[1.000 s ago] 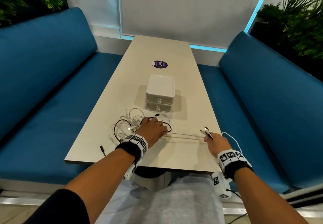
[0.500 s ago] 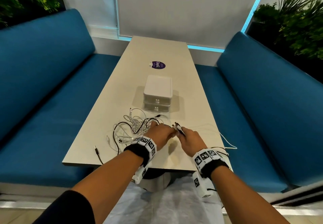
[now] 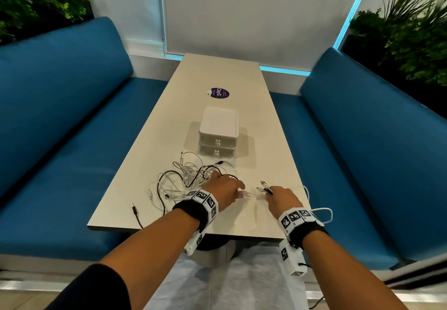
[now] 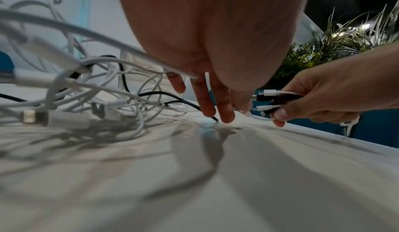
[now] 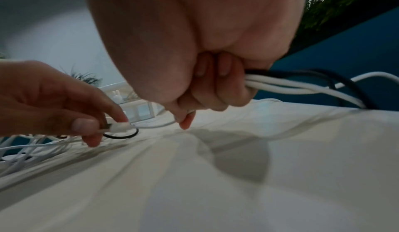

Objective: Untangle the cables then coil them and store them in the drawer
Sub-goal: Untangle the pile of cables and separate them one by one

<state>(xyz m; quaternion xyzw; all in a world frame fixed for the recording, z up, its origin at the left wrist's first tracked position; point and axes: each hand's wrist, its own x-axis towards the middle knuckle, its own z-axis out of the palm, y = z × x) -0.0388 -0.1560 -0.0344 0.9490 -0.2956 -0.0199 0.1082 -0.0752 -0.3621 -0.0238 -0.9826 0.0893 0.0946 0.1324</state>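
Low in the centre of the head view, the left hand [image 3: 226, 190] is pinching a white plug [image 3: 242, 194] at the end of a thin white cable [image 3: 254, 196] between thumb and forefinger, while its other fingers are reaching straight down so their tips are touching the long pale beige worktop [image 3: 219, 73]. Just to the right of it in the frame, the right hand [image 3: 283, 198] is curling its fingers round a bundle of gathered white and black cable ends [image 3: 264, 187], whose plugs are sticking out past the knuckles toward the upper left; the same thin white cable is running across the short gap between the two hands. In the right wrist view, the bundle's white and black cords [image 5: 302, 83] are trailing out of the fist to the right and dropping over the worktop's edge. The tangled heap of white and black cables [image 3: 191, 176] is lying on the worktop left of and above the left hand, with one black plug end [image 3: 133, 206] lying apart near the lower left corner of the worktop. Above the heap in the frame, the small white two-drawer plastic box [image 3: 219, 138] is standing with both drawers closed, and a round purple sticker [image 3: 218, 93] is sitting higher up. Blue padded benches [image 3: 60, 106] are flanking the worktop on both sides.
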